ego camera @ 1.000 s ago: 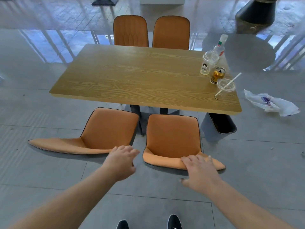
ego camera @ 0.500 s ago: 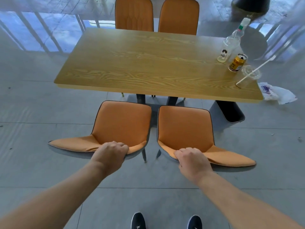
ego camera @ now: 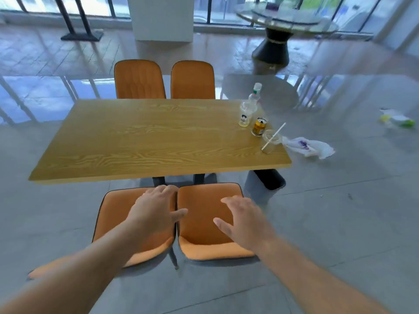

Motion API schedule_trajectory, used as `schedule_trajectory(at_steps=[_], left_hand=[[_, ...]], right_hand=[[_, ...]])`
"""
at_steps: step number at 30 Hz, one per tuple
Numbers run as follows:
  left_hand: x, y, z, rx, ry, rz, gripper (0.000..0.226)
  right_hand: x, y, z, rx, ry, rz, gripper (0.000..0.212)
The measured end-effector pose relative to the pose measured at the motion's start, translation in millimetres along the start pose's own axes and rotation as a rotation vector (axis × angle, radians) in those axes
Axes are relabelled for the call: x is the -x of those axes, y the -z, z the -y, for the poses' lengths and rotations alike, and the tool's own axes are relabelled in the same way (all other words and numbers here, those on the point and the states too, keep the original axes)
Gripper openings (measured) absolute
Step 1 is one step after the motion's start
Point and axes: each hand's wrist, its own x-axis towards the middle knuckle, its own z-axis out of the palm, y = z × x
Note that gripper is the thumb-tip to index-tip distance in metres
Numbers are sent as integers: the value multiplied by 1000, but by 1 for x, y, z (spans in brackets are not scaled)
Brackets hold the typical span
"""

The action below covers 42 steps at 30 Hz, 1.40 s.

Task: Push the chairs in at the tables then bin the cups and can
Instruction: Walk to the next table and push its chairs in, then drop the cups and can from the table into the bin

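Observation:
Two orange chairs stand side by side at the near edge of the wooden table (ego camera: 145, 141), seats partly under it. My left hand (ego camera: 154, 214) hovers open over the back of the left chair (ego camera: 113, 214). My right hand (ego camera: 244, 220) is open above the right chair (ego camera: 201, 214), fingers spread. At the table's right end stand a clear cup (ego camera: 245, 114), a yellow can (ego camera: 259, 126) and a second clear cup with a straw (ego camera: 271, 141). A dark bin (ego camera: 269, 179) sits on the floor below that corner.
A plastic bottle (ego camera: 255, 94) stands behind the cups. Two more orange chairs (ego camera: 165, 80) are tucked at the far side. A white plastic bag (ego camera: 310, 147) and other litter (ego camera: 395, 118) lie on the floor to the right. A round glass table (ego camera: 283, 21) stands far back.
Both hands have let go of the chair backs and opened. The two near chairs now sit closer to the table and to each other. The view has tilted up.

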Motion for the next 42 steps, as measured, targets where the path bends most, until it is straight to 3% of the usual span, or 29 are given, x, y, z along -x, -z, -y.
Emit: schedule_trajectory(at_steps=[4, 10, 17, 22, 26, 32, 42], left_hand=[[-45, 89, -119, 115, -144, -190, 77], [-78, 173, -339, 80, -480, -364, 78], [-117, 177, -578, 32, -661, -471, 78], [-151, 161, -697, 30, -718, -482, 72], [-185, 148, -752, -7, -712, -463, 59], [-270, 129, -778, -31, -686, -440, 47], [-524, 126, -786, 70, -584, -401, 52]], right_hand=[[19, 135, -69, 2, -143, -265, 69], [89, 309, -196, 38, -215, -608, 67], [163, 426, -364, 118, -246, -705, 66], [192, 480, -472, 177, -323, -639, 61], [176, 503, -532, 175, -324, -612, 52], [93, 502, -587, 135, -251, -528, 46], [-139, 530, -695, 229, -191, -307, 48]])
